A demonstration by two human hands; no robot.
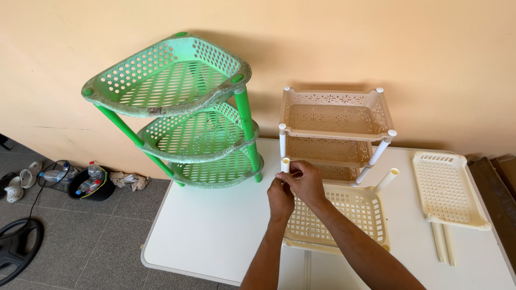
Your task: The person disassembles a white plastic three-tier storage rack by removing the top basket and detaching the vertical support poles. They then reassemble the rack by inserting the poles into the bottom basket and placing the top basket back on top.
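Note:
My left hand [279, 194] and my right hand [306, 180] meet at the near left corner of a cream perforated tray [355, 215] lying on the white table [215, 231]. Both pinch a short cream tube [286, 164] that stands upright at that corner. A second cream tube [388, 178] leans up from the tray's far right corner. Just behind stands a beige rack [336, 126] with stacked shelves on white posts.
A green three-tier corner rack [183, 107] stands at the table's back left. Another cream tray [447, 188] lies at the right with two loose tubes [444, 244] beside it. On the tiled floor at left are a black bucket with bottles [92, 182], shoes and a cable.

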